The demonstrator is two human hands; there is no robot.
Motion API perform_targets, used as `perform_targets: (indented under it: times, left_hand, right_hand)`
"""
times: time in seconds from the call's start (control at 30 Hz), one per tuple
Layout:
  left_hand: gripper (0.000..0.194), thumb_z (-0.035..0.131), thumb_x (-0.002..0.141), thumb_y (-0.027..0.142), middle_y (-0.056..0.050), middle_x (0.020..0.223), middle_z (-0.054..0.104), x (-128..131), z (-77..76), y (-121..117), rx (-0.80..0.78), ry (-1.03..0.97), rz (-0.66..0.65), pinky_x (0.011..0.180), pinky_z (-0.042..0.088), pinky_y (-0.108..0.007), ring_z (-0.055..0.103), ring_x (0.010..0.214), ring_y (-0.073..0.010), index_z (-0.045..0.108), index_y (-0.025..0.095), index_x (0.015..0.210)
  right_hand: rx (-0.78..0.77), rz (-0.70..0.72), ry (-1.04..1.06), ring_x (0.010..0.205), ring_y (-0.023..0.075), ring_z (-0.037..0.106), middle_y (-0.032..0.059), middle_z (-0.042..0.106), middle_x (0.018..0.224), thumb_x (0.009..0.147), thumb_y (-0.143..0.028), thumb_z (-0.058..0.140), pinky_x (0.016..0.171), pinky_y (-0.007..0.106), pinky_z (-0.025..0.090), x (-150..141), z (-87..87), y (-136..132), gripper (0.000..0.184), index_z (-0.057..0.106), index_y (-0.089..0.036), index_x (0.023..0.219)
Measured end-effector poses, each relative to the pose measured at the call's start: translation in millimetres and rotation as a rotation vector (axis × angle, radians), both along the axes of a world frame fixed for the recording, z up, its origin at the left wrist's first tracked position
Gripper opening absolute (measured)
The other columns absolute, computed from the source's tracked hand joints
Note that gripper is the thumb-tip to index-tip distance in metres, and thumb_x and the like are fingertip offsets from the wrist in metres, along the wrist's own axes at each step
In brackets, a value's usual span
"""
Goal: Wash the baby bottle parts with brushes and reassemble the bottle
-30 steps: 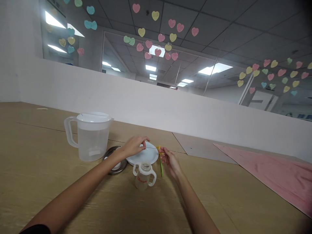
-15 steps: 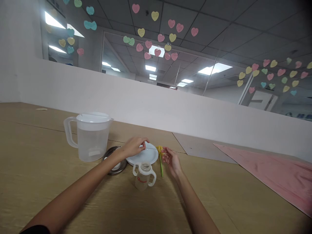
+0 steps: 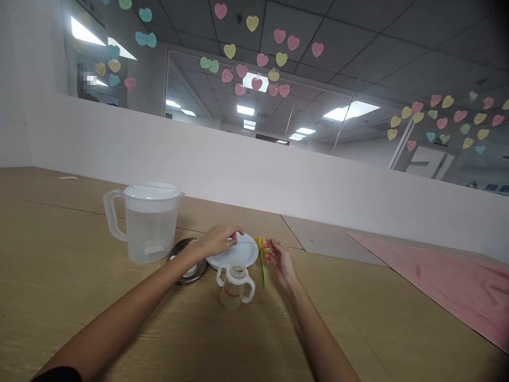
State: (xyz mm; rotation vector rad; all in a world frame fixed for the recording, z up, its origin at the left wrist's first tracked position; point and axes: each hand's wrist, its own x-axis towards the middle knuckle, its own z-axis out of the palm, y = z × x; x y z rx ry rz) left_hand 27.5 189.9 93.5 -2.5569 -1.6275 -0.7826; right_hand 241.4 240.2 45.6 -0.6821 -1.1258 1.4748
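My left hand (image 3: 220,240) hangs over the white plate (image 3: 247,253), thumb and finger closed in a pinch on one end of a thin dark strand (image 3: 247,243). The strand runs taut and level across the plate toward my right hand (image 3: 279,261), whose curled fingertips seem to pinch its other end. Just left of those fingers lies a yellow-headed thing with a green stem (image 3: 263,270), its head partly covered. In front of the plate a clear bottle with two white handles (image 3: 233,294) and red lettering stands upright with its mouth uncovered.
A lidded clear pitcher (image 3: 151,228) stands at the left. Beside it, partly behind my left forearm, is a round metal dish (image 3: 201,273) with a white piece (image 3: 190,272) in it. A pink sheet (image 3: 445,281) covers the right side; a white wall (image 3: 238,164) rises behind the table.
Both hands keep the same position, with the strand still stretched between them. A blurred figure now shows behind the glass at the upper left.
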Motion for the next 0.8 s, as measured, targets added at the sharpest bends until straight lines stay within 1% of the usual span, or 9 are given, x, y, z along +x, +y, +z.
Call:
perform_targets:
  times: [0.2,0.33,0.53,0.8]
  left_hand:
    - [0.029,0.046,0.079,0.015,0.002,0.086,0.068,1.3,0.8,-2.0,-0.009,0.012,0.005,0.066,0.037,-0.024,0.059,0.080,-0.0153,0.058,0.021,0.104]
    - [0.029,0.045,0.079,0.016,0.001,0.086,0.068,2.1,1.2,-2.5,-0.009,0.017,0.004,0.066,0.038,-0.024,0.059,0.080,-0.0156,0.058,0.021,0.104]
    - [0.029,0.046,0.077,0.016,0.001,0.086,0.068,2.8,1.3,-3.5,0.018,0.032,-0.004,0.069,0.039,-0.024,0.059,0.084,-0.0163,0.058,0.020,0.103]
    - [0.030,0.050,0.074,0.016,0.001,0.082,0.068,1.7,-0.6,-1.1,0.050,0.036,-0.004,0.071,0.039,-0.025,0.058,0.085,-0.0172,0.058,0.019,0.103]
  right_hand:
    - [-0.005,-0.007,0.011,0.045,0.0060,0.049,-0.0007,0.062,0.068,0.057,-0.041,0.071,0.039,0.017,0.036,-0.9,0.9,-0.7,0.034,0.062,-0.015,0.078]
    - [-0.009,-0.026,0.004,0.045,0.0064,0.050,-0.0002,0.062,0.067,0.059,-0.044,0.070,0.038,0.018,0.036,-2.2,0.1,0.1,0.035,0.062,-0.015,0.077]
    - [0.016,-0.015,-0.001,0.051,0.0075,0.053,0.0030,0.065,0.075,0.060,-0.047,0.069,0.038,0.017,0.038,-3.5,0.5,-0.2,0.036,0.063,-0.015,0.075]
    - [0.036,0.015,-0.006,0.051,0.0070,0.052,0.0034,0.066,0.077,0.060,-0.047,0.070,0.038,0.017,0.038,-3.1,0.4,-0.8,0.038,0.064,-0.015,0.079]
